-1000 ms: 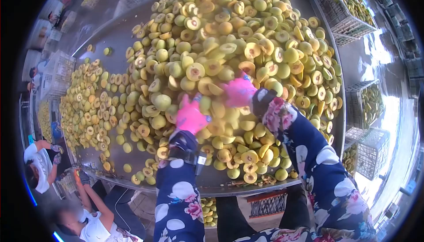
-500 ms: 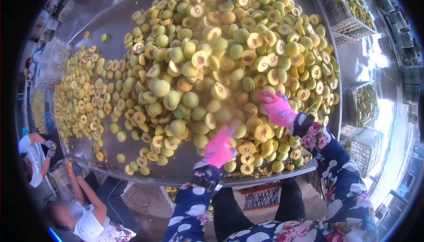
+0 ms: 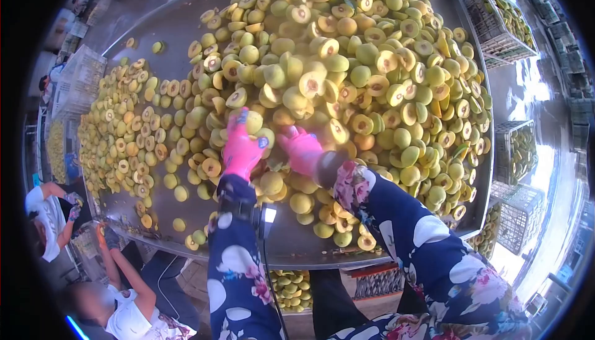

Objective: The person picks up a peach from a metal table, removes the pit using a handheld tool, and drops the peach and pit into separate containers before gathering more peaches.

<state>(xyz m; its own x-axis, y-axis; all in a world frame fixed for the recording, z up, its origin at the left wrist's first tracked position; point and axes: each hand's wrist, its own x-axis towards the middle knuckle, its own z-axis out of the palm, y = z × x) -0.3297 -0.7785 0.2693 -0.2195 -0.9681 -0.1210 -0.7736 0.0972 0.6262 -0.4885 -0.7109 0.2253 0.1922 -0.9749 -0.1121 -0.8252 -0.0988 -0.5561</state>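
Note:
Both of my hands wear pink gloves and reach into a heap of yellow-green stone fruit that look like peaches, mostly halved with brown pit centres showing. My left hand lies at the heap's left-centre, its fingers stretched forward and thumb apart, beside a rounded pale fruit. To its right, my right hand points left with fingers slightly bent, touching fruit in the heap; its fingertips are partly hidden. A metal table with a raised rim bears the fruit.
A second spread of halves covers the table's left part. Fruit-filled plastic crates stand along the right, with a white crate nearer. More fruit lies below the front edge. Two people sit at lower left, one in a white shirt.
My left hand has moved left and forward, away from the front edge. My right hand has swung left across the heap, close to the left one. Several fruit near the front have shifted.

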